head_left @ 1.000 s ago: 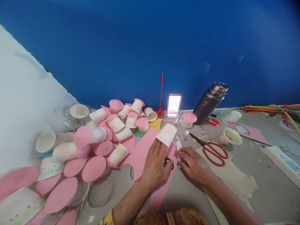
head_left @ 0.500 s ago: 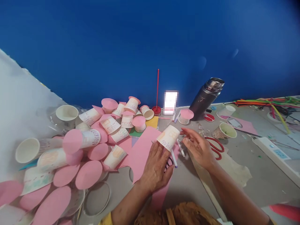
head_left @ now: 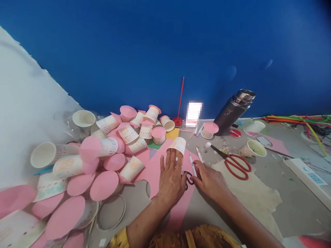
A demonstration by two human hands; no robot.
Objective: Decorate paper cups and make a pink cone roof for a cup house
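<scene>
My left hand (head_left: 172, 175) has its fingers inside a white paper cup (head_left: 178, 144) with purple and orange drawing on it. The cup rides on those fingers, mouth toward me, over pink paper (head_left: 155, 168). My right hand (head_left: 210, 177) closes its thumb and fingertips around the lower end of a white marker (head_left: 192, 164); the marker's end is hidden by the fingers. Dark-handled scissors (head_left: 190, 179) lie partly hidden between both hands. A second marker (head_left: 199, 154) and a small white capped tube (head_left: 206, 147) lie just beyond my right hand.
Decorated paper cups with pink discs (head_left: 104, 186) pile up on the left. Red-handled scissors (head_left: 238, 167) lie on cloth-like beige material (head_left: 258, 193) at right. A dark flask (head_left: 234, 112) leans near the blue wall. A power strip (head_left: 307, 175) sits farther right.
My right hand has come down from beside the cup to the marker. My left hand, with the cup on its fingers, has turned more upright. The view has swung slightly left.
</scene>
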